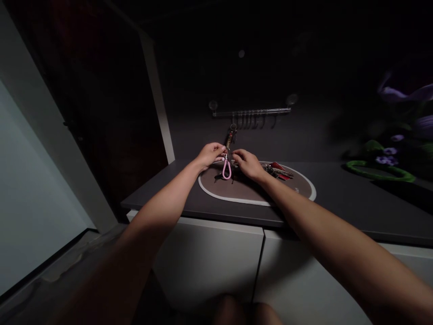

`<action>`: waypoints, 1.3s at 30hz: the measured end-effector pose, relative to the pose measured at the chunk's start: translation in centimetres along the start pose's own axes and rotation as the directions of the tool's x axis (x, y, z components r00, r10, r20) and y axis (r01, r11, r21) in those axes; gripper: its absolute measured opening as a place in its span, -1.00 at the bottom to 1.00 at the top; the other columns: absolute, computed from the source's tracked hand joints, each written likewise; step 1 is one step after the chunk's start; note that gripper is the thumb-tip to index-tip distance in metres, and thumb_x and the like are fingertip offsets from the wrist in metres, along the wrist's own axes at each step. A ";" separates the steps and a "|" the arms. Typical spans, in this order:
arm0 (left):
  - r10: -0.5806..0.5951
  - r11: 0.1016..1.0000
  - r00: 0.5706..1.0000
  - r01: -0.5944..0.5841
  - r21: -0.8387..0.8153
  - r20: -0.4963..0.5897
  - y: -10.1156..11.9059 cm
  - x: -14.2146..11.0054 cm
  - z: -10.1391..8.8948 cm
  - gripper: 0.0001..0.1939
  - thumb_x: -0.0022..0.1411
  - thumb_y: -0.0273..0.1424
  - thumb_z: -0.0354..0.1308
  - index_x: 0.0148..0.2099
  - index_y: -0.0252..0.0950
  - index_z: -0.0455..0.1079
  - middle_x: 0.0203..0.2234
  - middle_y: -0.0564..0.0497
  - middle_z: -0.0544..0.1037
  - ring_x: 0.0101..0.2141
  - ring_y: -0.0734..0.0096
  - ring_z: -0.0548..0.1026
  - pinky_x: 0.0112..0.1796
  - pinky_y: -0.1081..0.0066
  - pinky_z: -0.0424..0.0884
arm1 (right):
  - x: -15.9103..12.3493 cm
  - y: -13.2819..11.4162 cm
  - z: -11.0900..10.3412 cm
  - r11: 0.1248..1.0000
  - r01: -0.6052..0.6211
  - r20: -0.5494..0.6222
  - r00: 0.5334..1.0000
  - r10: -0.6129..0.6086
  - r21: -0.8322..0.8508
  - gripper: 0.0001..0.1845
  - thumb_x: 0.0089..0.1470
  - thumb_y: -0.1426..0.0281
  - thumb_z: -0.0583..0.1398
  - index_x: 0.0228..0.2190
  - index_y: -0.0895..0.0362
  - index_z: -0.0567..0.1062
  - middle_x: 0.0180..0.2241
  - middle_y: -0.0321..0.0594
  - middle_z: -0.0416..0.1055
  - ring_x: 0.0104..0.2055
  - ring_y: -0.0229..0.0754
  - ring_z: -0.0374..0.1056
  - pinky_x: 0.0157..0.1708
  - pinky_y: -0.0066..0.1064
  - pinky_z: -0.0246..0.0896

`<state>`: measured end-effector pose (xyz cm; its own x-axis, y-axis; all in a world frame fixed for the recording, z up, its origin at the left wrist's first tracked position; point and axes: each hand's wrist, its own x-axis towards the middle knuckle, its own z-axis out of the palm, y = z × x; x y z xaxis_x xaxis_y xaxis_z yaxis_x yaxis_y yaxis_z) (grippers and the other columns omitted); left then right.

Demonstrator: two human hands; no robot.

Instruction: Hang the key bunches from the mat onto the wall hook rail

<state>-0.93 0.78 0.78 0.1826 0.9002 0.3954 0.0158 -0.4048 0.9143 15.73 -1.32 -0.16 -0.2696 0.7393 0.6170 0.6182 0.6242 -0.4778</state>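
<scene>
The left hand [211, 154] pinches the top of a pink loop strap [226, 170], which hangs between both hands. The right hand [248, 164] curls close beside it, its grip impossible to tell. Further right, a bunch of keys [279, 172] lies on an oval mat [237, 199].

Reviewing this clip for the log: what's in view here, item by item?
pink braided loop strap: one, pink, hanging below the left hand
keychain: one, brown and metal, between the hands and the rail
key bunch: one, metal with red tags, on the mat
oval mat: one, brown with white rim, on the countertop
countertop: one, dark grey, under the mat
hook rail: one, silvery, on the wall
cabinet doors: two, white, below the countertop
green loop: one, green, far right
purple flowers: several, purple, far right
left hand: one, at the strap's top
right hand: one, beside the left
</scene>
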 end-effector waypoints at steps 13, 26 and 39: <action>0.009 0.986 1.000 -0.011 -0.166 -0.014 1.0 -0.7 1.2 -0.86 0.06 -0.40 0.17 -0.37 -0.40 0.32 -0.43 0.02 0.44 -0.36 0.55 0.41 -0.26 0.39 0.41 | 0.7 1.3 1.1 0.915 0.042 -0.056 0.998 -0.021 0.401 -0.72 -0.01 0.21 0.08 -0.32 0.15 0.38 -0.37 -0.27 0.39 -0.36 -0.31 0.26 -0.30 -0.47 0.17; 0.056 0.994 0.998 -0.054 -0.100 0.014 0.6 -0.4 1.1 -0.76 0.00 -0.29 0.20 -0.33 -0.37 0.36 -0.41 0.02 0.47 -0.40 0.57 0.42 -0.31 0.48 0.37 | 0.4 0.6 0.4 0.857 -0.007 -0.069 0.996 0.049 0.514 -0.68 -0.11 0.18 0.16 -0.40 0.18 0.42 -0.40 -0.24 0.40 -0.35 -0.28 0.27 -0.27 -0.44 0.18; 0.123 0.991 0.992 -0.124 -0.041 -0.020 0.8 -0.4 1.4 -0.64 -0.13 -0.24 0.27 -0.32 -0.40 0.38 -0.47 0.03 0.47 -0.45 0.54 0.40 -0.34 0.44 0.36 | 0.6 1.1 0.3 0.753 -0.042 -0.064 0.992 0.112 0.657 -0.71 -0.12 0.16 0.15 -0.45 0.13 0.30 -0.47 -0.32 0.29 -0.43 -0.32 0.24 -0.35 -0.44 0.23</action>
<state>0.36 -0.16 1.23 0.1632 0.8466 0.5066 -0.0470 -0.5062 0.8611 16.03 -0.14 -0.55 -0.1513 0.7867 0.5985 -0.0082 0.6044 -0.7966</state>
